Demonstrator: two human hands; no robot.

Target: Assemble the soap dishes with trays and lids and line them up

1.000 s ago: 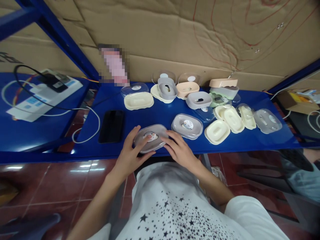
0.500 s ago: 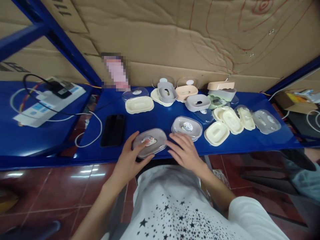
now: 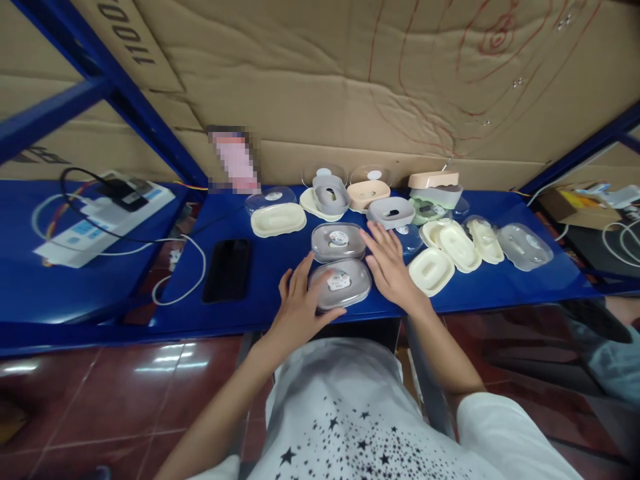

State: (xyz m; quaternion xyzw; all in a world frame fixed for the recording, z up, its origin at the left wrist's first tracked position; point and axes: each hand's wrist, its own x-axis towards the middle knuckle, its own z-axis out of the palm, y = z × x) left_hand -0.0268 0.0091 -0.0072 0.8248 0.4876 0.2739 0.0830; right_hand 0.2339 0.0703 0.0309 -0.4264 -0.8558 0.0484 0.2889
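Two grey oval soap boxes with clear lids and round stickers lie one behind the other near the table's front edge. My left hand is around the left side of the near soap box, thumb along its front edge and a finger over the lid. My right hand has its fingers stretched out and apart, the tips at the right end of the far soap box. Just behind that hand stands an open grey soap box base. A cream oval tray lies to its right.
Several cream trays and a grey lidded box lie at the right. Stacked peach and green bases stand behind. On the left are a black phone, a white cable and a power strip.
My left hand and the near soap box have moved right. The other lidded soap box has shifted left and back, behind it. My right hand has moved slightly up and right.
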